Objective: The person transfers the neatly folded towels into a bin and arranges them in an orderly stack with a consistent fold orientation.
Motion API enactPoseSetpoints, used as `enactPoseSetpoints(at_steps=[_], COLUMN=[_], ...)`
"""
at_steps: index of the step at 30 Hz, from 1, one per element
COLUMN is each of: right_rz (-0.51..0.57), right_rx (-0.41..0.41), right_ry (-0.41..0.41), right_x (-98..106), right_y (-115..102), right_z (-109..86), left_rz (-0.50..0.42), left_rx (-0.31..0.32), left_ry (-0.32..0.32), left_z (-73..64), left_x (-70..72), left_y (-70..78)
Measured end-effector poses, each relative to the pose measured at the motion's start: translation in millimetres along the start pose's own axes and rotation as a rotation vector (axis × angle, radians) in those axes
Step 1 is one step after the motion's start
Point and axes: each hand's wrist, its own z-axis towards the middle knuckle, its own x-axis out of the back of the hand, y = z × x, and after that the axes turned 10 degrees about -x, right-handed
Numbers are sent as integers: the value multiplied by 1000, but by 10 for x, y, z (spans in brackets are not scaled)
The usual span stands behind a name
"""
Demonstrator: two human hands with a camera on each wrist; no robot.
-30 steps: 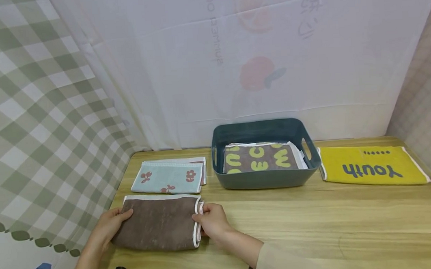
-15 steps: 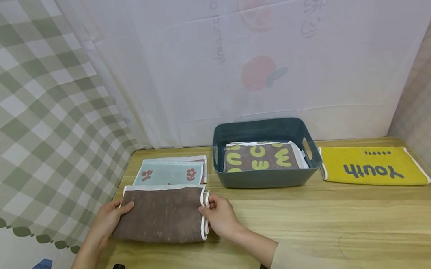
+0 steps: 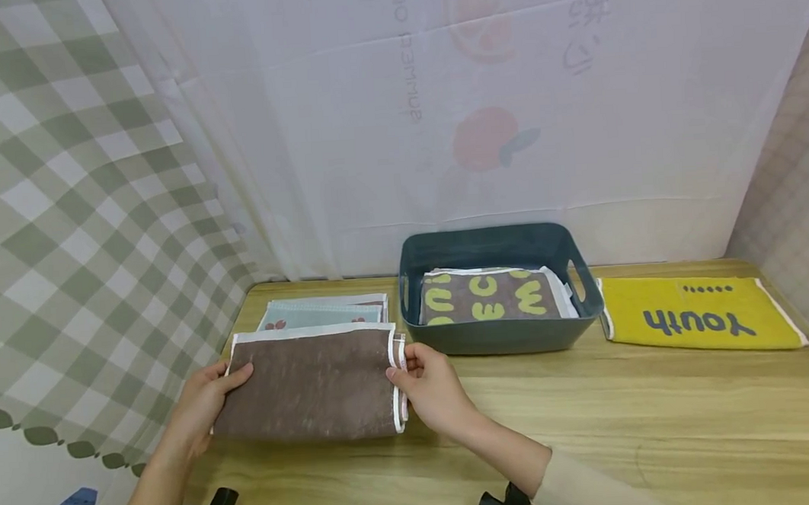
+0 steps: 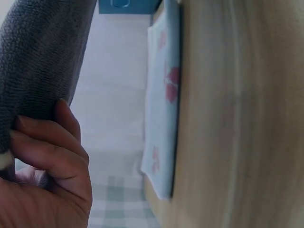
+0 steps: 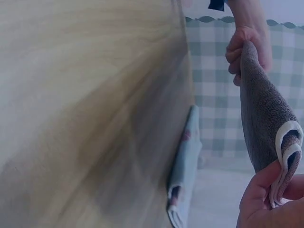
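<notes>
A folded brown towel (image 3: 308,383) with white edging is held up off the table between both hands. My left hand (image 3: 205,404) grips its left end, thumb on the near face and fingers behind, as the left wrist view shows with the curled fingers (image 4: 52,142). At the other end my right hand (image 3: 433,384) pinches the layered folds between thumb and fingers. The right wrist view shows those layers of the brown towel (image 5: 268,114) spread in loops. Behind it, partly covered in the head view, lies a folded light-blue towel (image 3: 318,316) with red flowers.
A dark teal basket (image 3: 498,337) stands at the back middle, with a folded brown towel (image 3: 503,294) with yellow-green letters inside. To its right lies a folded yellow towel (image 3: 703,313) reading "Youth". Cloth curtains (image 3: 345,172) hang behind and at both sides of the wooden table (image 3: 626,424).
Both hands have raised the brown towel and carried it slightly away from the body and to the right. It now covers more of the light-blue towel in the head view.
</notes>
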Motion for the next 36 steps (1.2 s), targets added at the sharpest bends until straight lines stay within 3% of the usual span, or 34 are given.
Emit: enactPoseSetpoints(at_steps=[12,20,32,36], right_rz=[-13,-13,-82,-127], right_rx=[15,13,23,32], right_ry=[29,75,133,169], right_x=[241,422,799,930], right_y=[-250,-375,-515,-563], right_z=[-30,-30,-5,-6], left_rz=[-139,-225,-318,-311], left_rx=[-67,-54,-96,-109], left_ry=[-38,-3,-10,-11], left_z=[46,75,229,287], left_x=[-102,-290,-622,-755], left_y=[288,464,722,804])
